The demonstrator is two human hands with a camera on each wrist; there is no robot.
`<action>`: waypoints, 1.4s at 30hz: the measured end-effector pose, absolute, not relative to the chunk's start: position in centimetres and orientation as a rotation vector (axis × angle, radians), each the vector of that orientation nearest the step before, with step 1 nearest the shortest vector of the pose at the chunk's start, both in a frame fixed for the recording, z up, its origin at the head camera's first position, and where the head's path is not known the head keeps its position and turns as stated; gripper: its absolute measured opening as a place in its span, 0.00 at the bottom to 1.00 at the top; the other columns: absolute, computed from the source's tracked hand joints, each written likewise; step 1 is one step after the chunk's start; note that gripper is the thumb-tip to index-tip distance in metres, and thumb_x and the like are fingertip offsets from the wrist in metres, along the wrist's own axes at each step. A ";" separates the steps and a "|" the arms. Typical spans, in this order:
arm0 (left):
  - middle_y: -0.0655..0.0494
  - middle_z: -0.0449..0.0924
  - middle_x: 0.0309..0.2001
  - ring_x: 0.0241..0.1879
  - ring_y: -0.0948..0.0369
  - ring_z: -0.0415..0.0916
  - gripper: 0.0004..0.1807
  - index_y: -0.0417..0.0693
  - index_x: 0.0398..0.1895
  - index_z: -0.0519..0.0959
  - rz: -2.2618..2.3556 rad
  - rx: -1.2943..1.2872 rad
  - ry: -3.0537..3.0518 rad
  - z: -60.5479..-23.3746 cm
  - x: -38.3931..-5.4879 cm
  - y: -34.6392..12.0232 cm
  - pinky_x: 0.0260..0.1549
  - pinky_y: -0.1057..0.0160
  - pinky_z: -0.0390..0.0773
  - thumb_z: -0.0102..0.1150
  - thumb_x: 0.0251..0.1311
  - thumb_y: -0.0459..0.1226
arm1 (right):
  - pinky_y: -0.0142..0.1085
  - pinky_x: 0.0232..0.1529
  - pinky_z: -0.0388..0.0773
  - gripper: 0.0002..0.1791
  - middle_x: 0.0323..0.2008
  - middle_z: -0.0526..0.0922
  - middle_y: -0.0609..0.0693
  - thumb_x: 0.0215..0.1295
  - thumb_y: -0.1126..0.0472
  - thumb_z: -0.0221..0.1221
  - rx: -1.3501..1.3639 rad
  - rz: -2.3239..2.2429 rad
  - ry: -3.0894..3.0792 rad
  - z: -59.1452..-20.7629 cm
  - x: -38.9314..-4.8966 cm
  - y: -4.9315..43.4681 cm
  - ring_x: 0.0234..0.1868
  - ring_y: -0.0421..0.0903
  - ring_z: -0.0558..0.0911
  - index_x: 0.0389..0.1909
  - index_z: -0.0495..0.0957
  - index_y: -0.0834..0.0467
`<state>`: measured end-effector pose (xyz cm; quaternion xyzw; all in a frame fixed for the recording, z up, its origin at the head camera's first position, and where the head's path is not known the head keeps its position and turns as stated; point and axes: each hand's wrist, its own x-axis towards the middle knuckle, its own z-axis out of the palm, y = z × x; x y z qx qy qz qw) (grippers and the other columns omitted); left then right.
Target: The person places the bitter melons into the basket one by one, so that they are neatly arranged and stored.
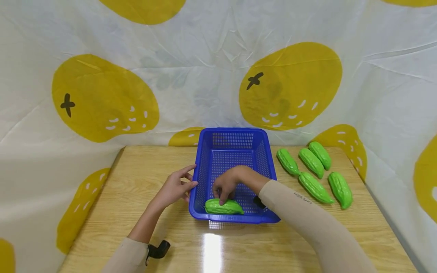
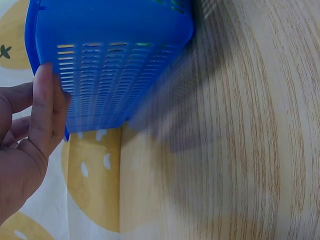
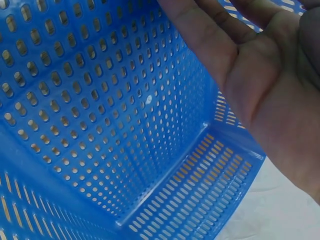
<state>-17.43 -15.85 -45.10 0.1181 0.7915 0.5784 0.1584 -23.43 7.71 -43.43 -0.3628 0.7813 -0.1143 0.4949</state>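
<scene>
A blue plastic basket (image 1: 235,130) with perforated walls stands on the wooden table. Inside it, along the near wall, lies a green bitter melon (image 1: 230,208). My right hand (image 1: 228,184) reaches down into the basket and grips this melon, thumb on its upper side; the far fingertips are partly hidden. In the right wrist view the melon is out of sight. At the basket's left side, my left hand (image 1: 175,187) touches the rim from outside. Its fingers (image 2: 42,107) lie fairly straight against the perforated wall in the left wrist view.
Several more bitter melons (image 1: 311,162) lie on the table (image 1: 146,170) to the right of the basket. A white cloth (image 1: 201,91) with a yellow fruit print hangs behind the table and down its sides.
</scene>
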 end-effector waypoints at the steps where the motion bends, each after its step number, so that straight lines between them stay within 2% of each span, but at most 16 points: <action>1: 0.41 0.73 0.44 0.23 0.58 0.79 0.35 0.44 0.79 0.63 1.654 0.337 2.263 -45.1 -17.5 -15.8 0.24 0.36 0.87 0.62 0.70 0.29 | 0.32 0.44 0.89 0.10 0.38 0.81 0.44 0.68 0.58 0.68 -0.872 -0.280 1.896 -43.4 -23.4 7.8 0.37 0.38 0.83 0.45 0.80 0.55; 15: 0.42 0.73 0.44 0.23 0.58 0.80 0.35 0.45 0.79 0.64 1.646 0.326 2.272 -45.1 -17.7 -15.4 0.24 0.38 0.88 0.62 0.70 0.29 | 0.33 0.49 0.89 0.20 0.46 0.83 0.47 0.68 0.53 0.69 -0.829 -0.294 1.917 -43.1 -23.6 8.6 0.45 0.39 0.84 0.56 0.78 0.55; 22: 0.42 0.73 0.43 0.22 0.58 0.79 0.35 0.45 0.78 0.64 1.647 0.341 2.276 -45.2 -17.8 -15.2 0.24 0.35 0.87 0.62 0.70 0.30 | 0.31 0.55 0.82 0.25 0.47 0.84 0.44 0.69 0.50 0.67 -0.961 -0.241 1.966 -42.2 -24.0 9.2 0.49 0.37 0.82 0.62 0.77 0.56; 28: 0.41 0.73 0.44 0.23 0.58 0.80 0.35 0.44 0.79 0.63 1.646 0.350 2.271 -45.0 -17.8 -15.1 0.22 0.42 0.89 0.62 0.70 0.29 | 0.36 0.61 0.81 0.23 0.51 0.85 0.48 0.69 0.52 0.68 -0.974 -0.284 2.017 -40.1 -24.4 10.2 0.54 0.41 0.82 0.61 0.78 0.55; 32: 0.41 0.73 0.44 0.23 0.58 0.79 0.35 0.44 0.79 0.63 1.648 0.353 2.267 -45.0 -17.8 -15.1 0.23 0.40 0.88 0.61 0.71 0.29 | 0.40 0.64 0.80 0.22 0.54 0.83 0.50 0.70 0.51 0.66 -0.959 -0.318 2.072 -38.5 -24.7 11.3 0.56 0.43 0.81 0.61 0.78 0.52; 36: 0.42 0.73 0.44 0.23 0.58 0.80 0.35 0.45 0.79 0.63 1.640 0.343 2.261 -45.1 -17.8 -15.2 0.25 0.37 0.88 0.61 0.71 0.30 | 0.41 0.63 0.81 0.20 0.57 0.83 0.53 0.71 0.52 0.66 -0.972 -0.384 2.107 -37.2 -24.8 12.6 0.58 0.46 0.80 0.61 0.78 0.49; 42: 0.42 0.72 0.44 0.24 0.53 0.80 0.35 0.46 0.79 0.63 1.626 0.320 2.282 -45.1 -17.4 -15.7 0.25 0.36 0.87 0.62 0.71 0.30 | 0.39 0.61 0.83 0.20 0.53 0.83 0.47 0.72 0.52 0.65 -0.991 -0.532 2.158 -35.9 -24.3 14.6 0.58 0.46 0.80 0.61 0.77 0.51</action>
